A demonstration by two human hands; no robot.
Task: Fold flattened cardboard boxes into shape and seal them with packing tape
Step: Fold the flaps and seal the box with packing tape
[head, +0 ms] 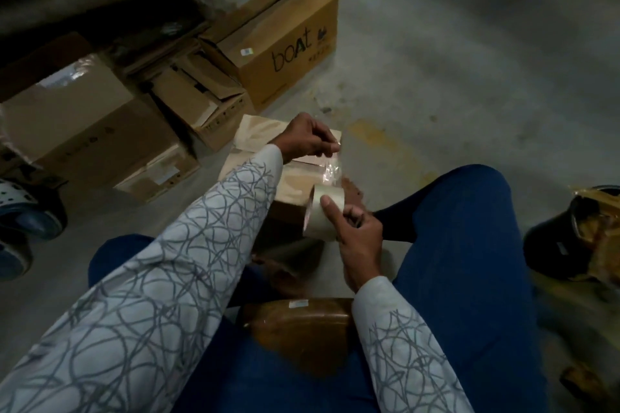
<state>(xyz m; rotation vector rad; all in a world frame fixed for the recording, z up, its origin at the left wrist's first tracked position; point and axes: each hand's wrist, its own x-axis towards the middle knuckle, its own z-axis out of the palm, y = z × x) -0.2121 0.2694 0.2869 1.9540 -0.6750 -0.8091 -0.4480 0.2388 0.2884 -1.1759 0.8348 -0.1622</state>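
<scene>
The tape roll (318,216) is held by curled fingers of the right hand (360,240); the left hand (307,139) pinches its clear strip (331,167).

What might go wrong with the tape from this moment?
1. The tape strip, pinched by the left hand, looks crinkled and may stick to itself.
2. The right hand holds the tape roll in the air over the box, so the strip may land crooked.
</scene>
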